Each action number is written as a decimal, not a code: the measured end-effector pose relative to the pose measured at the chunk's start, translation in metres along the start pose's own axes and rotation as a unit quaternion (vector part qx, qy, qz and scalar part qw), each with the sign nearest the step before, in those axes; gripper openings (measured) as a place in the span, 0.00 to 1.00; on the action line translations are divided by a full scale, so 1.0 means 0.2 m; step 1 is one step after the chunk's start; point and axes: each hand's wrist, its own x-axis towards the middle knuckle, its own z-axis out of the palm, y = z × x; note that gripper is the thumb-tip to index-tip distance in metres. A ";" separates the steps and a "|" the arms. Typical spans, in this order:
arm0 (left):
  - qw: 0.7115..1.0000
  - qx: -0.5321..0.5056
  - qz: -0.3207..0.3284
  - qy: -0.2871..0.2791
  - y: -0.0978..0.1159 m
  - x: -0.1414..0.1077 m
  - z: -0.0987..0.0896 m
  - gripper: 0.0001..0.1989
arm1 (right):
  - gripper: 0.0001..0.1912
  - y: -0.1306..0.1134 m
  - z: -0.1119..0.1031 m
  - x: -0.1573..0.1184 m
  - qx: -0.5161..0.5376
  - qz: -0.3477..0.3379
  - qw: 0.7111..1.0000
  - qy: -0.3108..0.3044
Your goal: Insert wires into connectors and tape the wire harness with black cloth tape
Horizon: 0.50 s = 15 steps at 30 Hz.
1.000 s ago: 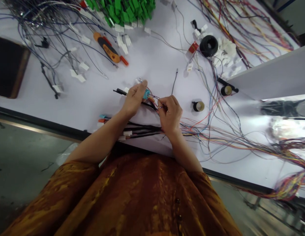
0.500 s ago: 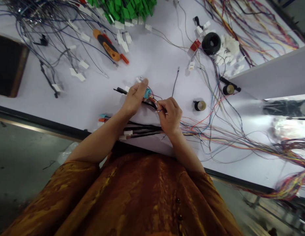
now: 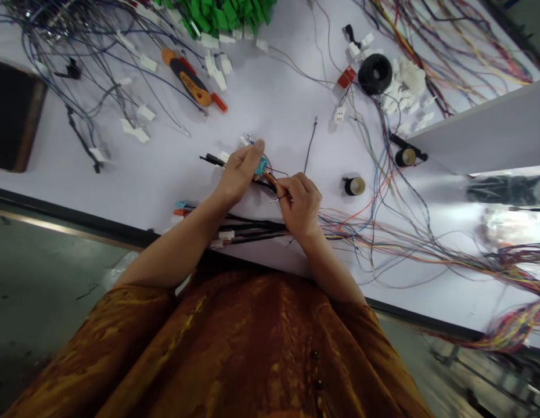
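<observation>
From my feed, the left hand (image 3: 239,173) is curled nearly closed around a blue connector (image 3: 261,166), which pokes out just past the fingertips. A few fine coloured leads run from it toward the other hand. The right hand (image 3: 301,210) is pinched tight on a thin wire (image 3: 280,198), with its bare metal tip showing past the fingers, right beside the blue connector. The two hands are close together but not touching, and both are near the middle of the desk (image 3: 274,116), toward its near edge. A black harness (image 3: 252,227) runs under the hands and passes the wrists, its ends fitted with small plugs.

Toward the desk's far edge I can see a heap of green connectors (image 3: 218,11), with an orange-and-black tool (image 3: 187,81) lying just below it. Loose white connectors (image 3: 396,98) sit near the far right, beside a black tape roll (image 3: 374,74) and a red block (image 3: 346,76). Two small tape rolls (image 3: 354,186) stand right of the hands, and long coloured wires (image 3: 405,249) sweep off past the right edge. A dark panel (image 3: 13,116) lies at the left edge. Below the camera I see an orange top (image 3: 252,342).
</observation>
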 end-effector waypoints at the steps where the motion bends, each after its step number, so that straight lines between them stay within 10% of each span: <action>1: 1.000 0.009 0.004 -0.002 0.01 0.00 0.00 0.29 | 0.11 0.00 0.00 0.01 -0.002 -0.007 1.000 0.001; 15: 0.999 -0.041 -0.026 0.001 -0.01 0.01 0.00 0.27 | 0.08 0.00 -0.03 0.13 0.174 0.111 0.978 0.019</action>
